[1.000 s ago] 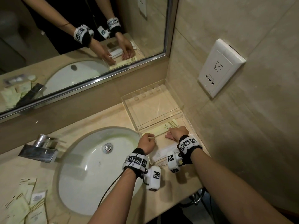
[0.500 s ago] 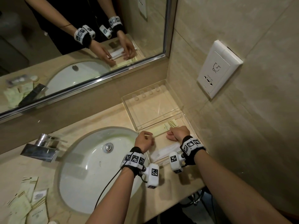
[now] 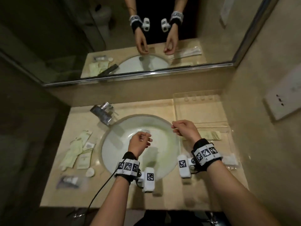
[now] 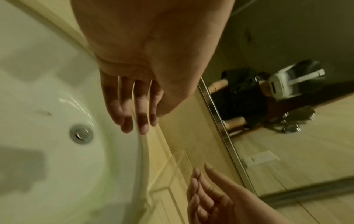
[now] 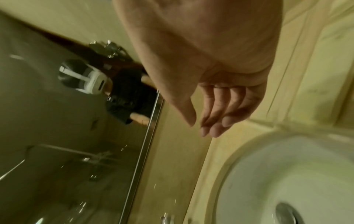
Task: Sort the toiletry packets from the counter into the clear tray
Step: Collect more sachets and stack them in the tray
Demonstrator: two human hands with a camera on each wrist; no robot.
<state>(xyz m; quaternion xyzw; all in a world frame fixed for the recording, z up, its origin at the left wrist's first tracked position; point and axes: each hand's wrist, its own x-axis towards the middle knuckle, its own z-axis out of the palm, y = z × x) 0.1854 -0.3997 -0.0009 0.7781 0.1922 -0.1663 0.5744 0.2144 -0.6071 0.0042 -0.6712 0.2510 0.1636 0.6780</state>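
Left hand [image 4: 145, 63] is hanging over the sink rim [image 4: 140, 145], fingers [image 4: 143, 121] loosely extended, holding nothing. Right hand [image 4: 210, 200] is showing at lower right, fingers relaxed. Drain [image 4: 81, 134] is lying in the basin. Mirror [image 4: 287, 121] is bordering the beige surface [image 4: 184, 136].

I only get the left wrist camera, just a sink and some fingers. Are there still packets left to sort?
Observer: Yes, a pile of pale packets lies on the counter, left of the sink.
Operator: Where's the tray?
Observer: The clear tray sits right of the sink, with tan packets already inside.
Operator: Anything else by the pile?
Observer: A round white thing and a clear sachet, nearer the front edge.
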